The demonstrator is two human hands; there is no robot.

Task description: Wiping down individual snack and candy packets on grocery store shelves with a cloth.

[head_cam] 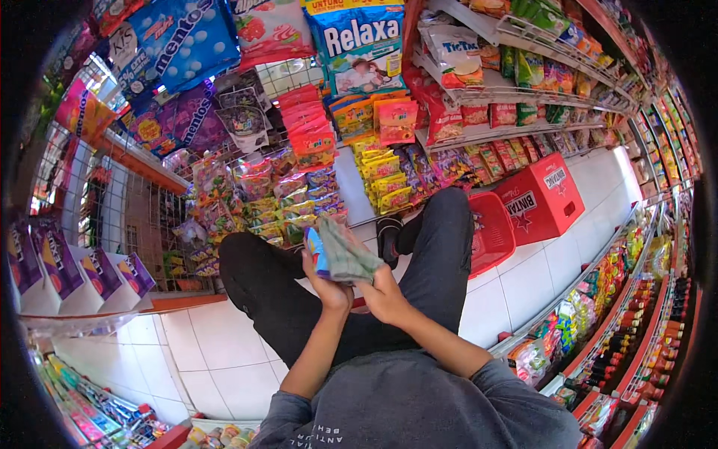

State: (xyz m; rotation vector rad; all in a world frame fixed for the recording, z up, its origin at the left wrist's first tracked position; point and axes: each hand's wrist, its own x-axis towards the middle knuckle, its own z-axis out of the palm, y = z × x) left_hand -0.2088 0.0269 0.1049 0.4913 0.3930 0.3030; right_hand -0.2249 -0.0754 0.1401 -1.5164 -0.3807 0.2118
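Observation:
Low over my lap, my left hand (328, 289) holds a blue snack packet (317, 252) from below, its fingers mostly hidden behind it. My right hand (384, 294) grips the lower right corner of a greyish-green cloth (348, 252), which lies against the packet's right side. The cloth covers much of the packet, so its full shape cannot be told. Beyond my hands, small candy packets hang in rows on a wire rack, among them yellow packets (387, 179) and red Yupi packets (314, 140).
Right of my knee stand a red plastic basket (491, 236) and a red Bintang carton (541, 196) on the tiled floor. Large Mentos (179, 45) and Relaxa bags (362, 50) hang ahead. Stocked shelves (617, 314) run along the right; purple packets (101, 269) stand at left.

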